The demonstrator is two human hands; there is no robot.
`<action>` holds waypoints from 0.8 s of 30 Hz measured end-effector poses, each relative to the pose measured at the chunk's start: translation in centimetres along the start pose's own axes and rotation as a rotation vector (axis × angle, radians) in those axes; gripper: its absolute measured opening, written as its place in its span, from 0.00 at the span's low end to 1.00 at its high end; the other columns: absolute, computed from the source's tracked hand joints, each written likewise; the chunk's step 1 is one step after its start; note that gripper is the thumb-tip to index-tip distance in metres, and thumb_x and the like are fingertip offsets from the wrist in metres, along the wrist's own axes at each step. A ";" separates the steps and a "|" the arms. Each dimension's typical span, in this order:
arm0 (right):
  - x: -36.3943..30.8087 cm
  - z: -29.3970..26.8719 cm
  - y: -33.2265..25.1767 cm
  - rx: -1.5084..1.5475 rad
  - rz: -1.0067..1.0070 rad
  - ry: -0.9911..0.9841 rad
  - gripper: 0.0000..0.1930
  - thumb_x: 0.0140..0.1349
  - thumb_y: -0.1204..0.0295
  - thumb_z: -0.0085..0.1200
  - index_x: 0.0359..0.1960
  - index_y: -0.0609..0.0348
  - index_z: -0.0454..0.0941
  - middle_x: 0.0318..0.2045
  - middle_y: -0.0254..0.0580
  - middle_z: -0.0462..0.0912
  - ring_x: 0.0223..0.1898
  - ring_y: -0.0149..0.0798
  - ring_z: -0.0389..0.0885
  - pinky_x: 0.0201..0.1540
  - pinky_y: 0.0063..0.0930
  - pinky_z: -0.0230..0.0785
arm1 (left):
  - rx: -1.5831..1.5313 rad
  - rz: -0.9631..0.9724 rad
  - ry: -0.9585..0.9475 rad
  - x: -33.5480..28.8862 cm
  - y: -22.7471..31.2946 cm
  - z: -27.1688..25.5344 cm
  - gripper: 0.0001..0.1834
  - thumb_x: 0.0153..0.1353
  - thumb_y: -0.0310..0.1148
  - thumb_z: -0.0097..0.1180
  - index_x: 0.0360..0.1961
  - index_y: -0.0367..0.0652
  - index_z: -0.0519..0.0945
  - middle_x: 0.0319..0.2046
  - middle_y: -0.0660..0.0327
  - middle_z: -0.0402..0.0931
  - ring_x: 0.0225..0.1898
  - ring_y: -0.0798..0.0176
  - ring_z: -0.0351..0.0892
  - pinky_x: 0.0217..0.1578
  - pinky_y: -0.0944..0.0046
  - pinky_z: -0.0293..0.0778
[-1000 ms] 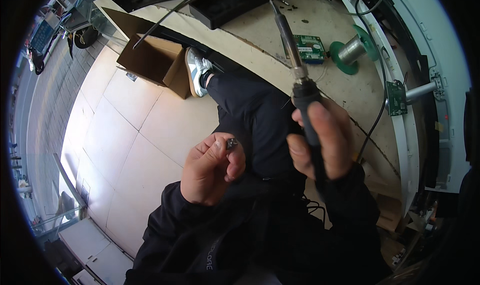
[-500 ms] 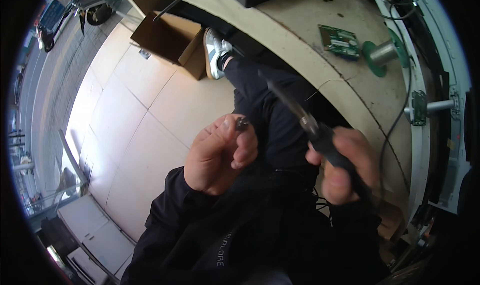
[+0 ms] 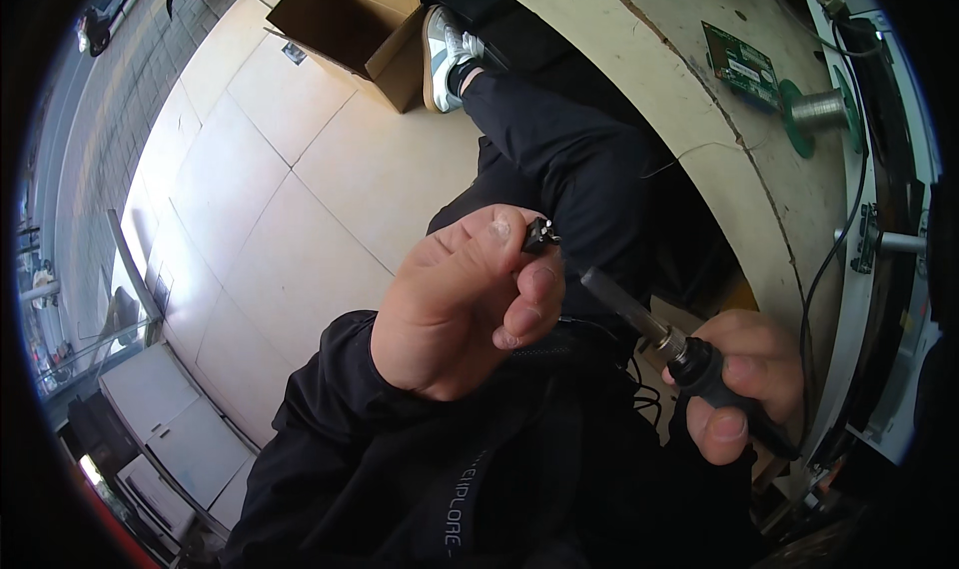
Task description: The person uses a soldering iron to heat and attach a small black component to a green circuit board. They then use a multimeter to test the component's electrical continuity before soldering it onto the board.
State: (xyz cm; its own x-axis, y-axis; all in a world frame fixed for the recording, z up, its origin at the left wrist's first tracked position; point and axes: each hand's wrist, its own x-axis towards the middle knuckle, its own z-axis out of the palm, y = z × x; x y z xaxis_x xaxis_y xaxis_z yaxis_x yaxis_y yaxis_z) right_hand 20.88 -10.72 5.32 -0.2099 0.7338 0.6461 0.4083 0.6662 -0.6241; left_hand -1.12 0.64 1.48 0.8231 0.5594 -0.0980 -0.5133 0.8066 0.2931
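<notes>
Pinched between the thumb and fingers of my left hand [image 3: 470, 294] is a small black component with shiny metal pins [image 3: 540, 235]. My right hand [image 3: 744, 374] is wrapped round the dark handle of a soldering iron [image 3: 689, 359]. Its metal barrel points up and left, toward the component; the tip is blurred, and a gap seems to lie between the two. Both hands are above my lap, over dark trousers.
On the worktop [image 3: 689, 119] at the right lie a green circuit board [image 3: 740, 64] and a spool of solder wire [image 3: 817, 109]. A black cable [image 3: 834, 239] runs along its far right side. An open cardboard box [image 3: 345, 29] stands on the tiled floor by my shoe [image 3: 445, 57].
My left hand has moved right, bringing the component with it. My right hand has lowered and shifted right with the soldering iron. The view has shifted, so the worktop things sit further right.
</notes>
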 end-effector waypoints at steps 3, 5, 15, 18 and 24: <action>0.2 0.0 0.0 0.001 -0.009 -0.019 0.21 0.71 0.62 0.45 0.55 0.68 0.68 0.30 0.51 0.77 0.17 0.35 0.76 0.15 0.21 0.71 | -0.044 -0.021 0.067 -0.4 0.1 0.7 0.15 0.77 0.40 0.43 0.41 0.41 0.76 0.24 0.60 0.73 0.21 0.69 0.64 0.24 0.72 0.60; 0.2 0.1 -0.1 -0.009 -0.016 -0.018 0.21 0.71 0.62 0.46 0.54 0.68 0.68 0.30 0.50 0.76 0.17 0.35 0.75 0.14 0.21 0.70 | -0.075 -0.016 0.090 -0.6 0.0 0.9 0.14 0.77 0.39 0.43 0.44 0.40 0.77 0.25 0.60 0.74 0.22 0.69 0.64 0.24 0.71 0.60; 0.1 -0.2 -0.5 -0.055 -0.009 0.014 0.19 0.67 0.64 0.50 0.52 0.67 0.70 0.29 0.49 0.78 0.18 0.35 0.76 0.15 0.22 0.69 | -0.028 -0.008 0.024 -0.6 -0.3 0.4 0.14 0.77 0.37 0.43 0.48 0.39 0.76 0.25 0.59 0.74 0.22 0.69 0.65 0.23 0.71 0.61; -0.4 -0.3 -0.3 -0.105 -0.029 0.038 0.20 0.70 0.61 0.45 0.54 0.67 0.69 0.29 0.50 0.77 0.17 0.35 0.75 0.14 0.22 0.66 | -0.024 -0.002 0.034 -0.6 -0.4 0.6 0.14 0.77 0.37 0.43 0.47 0.39 0.77 0.24 0.59 0.74 0.21 0.70 0.65 0.23 0.71 0.61; -0.4 -0.7 -1.1 0.011 0.038 0.076 0.17 0.61 0.67 0.58 0.48 0.63 0.74 0.30 0.46 0.82 0.21 0.35 0.81 0.20 0.24 0.74 | -0.027 -0.002 0.004 -0.4 -0.4 0.4 0.14 0.77 0.37 0.43 0.47 0.40 0.77 0.25 0.59 0.75 0.21 0.69 0.65 0.23 0.71 0.61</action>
State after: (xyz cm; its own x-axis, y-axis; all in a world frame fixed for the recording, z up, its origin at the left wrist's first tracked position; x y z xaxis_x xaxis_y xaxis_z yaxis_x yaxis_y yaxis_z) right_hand 21.16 -11.86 6.06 -0.1264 0.7467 0.6531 0.4051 0.6398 -0.6531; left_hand -1.19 0.03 1.80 0.8230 0.5587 -0.1023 -0.5184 0.8124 0.2668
